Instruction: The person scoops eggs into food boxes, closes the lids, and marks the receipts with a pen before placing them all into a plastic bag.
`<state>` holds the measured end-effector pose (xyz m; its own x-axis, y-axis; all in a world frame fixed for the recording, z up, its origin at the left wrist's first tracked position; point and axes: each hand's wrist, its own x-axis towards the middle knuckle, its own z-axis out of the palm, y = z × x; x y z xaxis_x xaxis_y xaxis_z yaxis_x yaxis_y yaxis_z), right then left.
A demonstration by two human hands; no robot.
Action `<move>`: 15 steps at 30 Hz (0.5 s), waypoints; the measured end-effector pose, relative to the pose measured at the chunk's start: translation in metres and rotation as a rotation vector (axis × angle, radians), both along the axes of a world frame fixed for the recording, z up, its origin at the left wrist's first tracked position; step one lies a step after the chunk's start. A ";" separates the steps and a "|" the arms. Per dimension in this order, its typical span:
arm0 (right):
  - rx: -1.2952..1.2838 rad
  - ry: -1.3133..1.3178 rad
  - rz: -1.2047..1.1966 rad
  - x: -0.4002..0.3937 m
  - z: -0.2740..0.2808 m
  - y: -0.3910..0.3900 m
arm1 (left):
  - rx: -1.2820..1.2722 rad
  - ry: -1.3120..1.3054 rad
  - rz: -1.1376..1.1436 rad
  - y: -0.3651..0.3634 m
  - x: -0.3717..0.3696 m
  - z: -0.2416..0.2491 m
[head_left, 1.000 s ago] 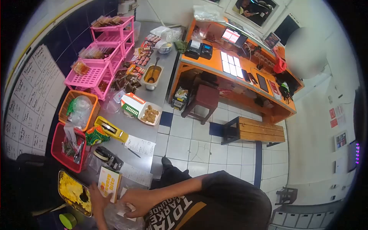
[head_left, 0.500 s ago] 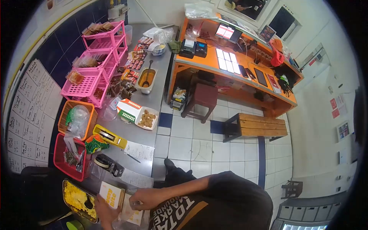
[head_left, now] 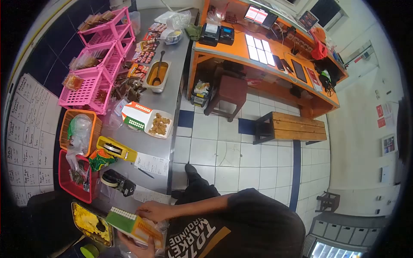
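A green, white and orange carton (head_left: pixel 129 224) is tilted near the counter's front edge, at the bottom of the view. My left hand (head_left: pixel 140 248) is wrapped round its lower side. My right hand (head_left: pixel 154 210) is closed at its upper edge; what the fingers pinch is too small to tell. Clear plastic shows around the carton and beneath the right hand. Left of the carton is a metal tray of yellow food (head_left: pixel 88 221). Printed paper slips (head_left: pixel 150 196) and a black tape dispenser (head_left: pixel 118 182) lie just above the hands.
An open carton of fried pieces (head_left: pixel 159 125), a yellow tape dispenser (head_left: pixel 116 149) and a metal pan with a ladle (head_left: pixel 157 76) stand on the steel counter. Red (head_left: pixel 76 189) and orange (head_left: pixel 98 133) baskets and pink racks (head_left: pixel 88 89) line the wall. A wooden bench (head_left: pixel 297 127) stands beyond.
The carton in my left hand has turned, from its white lettered face to its green and orange side. My right hand has moved up and left. The camera view has shifted slightly.
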<state>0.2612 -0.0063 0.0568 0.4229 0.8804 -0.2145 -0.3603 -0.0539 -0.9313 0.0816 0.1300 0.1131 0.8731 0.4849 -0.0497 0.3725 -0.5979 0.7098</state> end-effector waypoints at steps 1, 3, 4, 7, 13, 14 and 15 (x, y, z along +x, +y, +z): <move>0.000 -0.080 -0.072 0.000 -0.009 0.001 | 0.023 -0.003 0.014 -0.004 0.003 -0.006; -0.056 -0.013 -0.033 0.007 -0.010 0.001 | 0.072 -0.013 0.052 -0.011 0.003 -0.011; -0.080 0.018 -0.013 0.011 -0.009 0.002 | 0.118 -0.005 0.056 -0.013 0.000 -0.009; 0.008 -0.064 -0.131 0.001 -0.016 0.011 | 0.187 -0.013 0.077 -0.020 0.005 -0.004; 0.033 -0.257 -0.120 0.008 -0.012 0.016 | 0.053 -0.006 0.187 -0.028 0.029 0.005; 0.009 -0.262 -0.079 0.010 -0.006 0.014 | 0.012 -0.001 0.208 -0.031 0.032 0.007; 0.013 -0.249 -0.086 0.012 -0.004 0.014 | -0.049 0.005 0.235 -0.032 0.034 0.010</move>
<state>0.2728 0.0076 0.0533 0.5349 0.8408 -0.0834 -0.1225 -0.0205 -0.9923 0.1159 0.0981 0.1233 0.7364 0.6715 -0.0822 0.5006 -0.4591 0.7339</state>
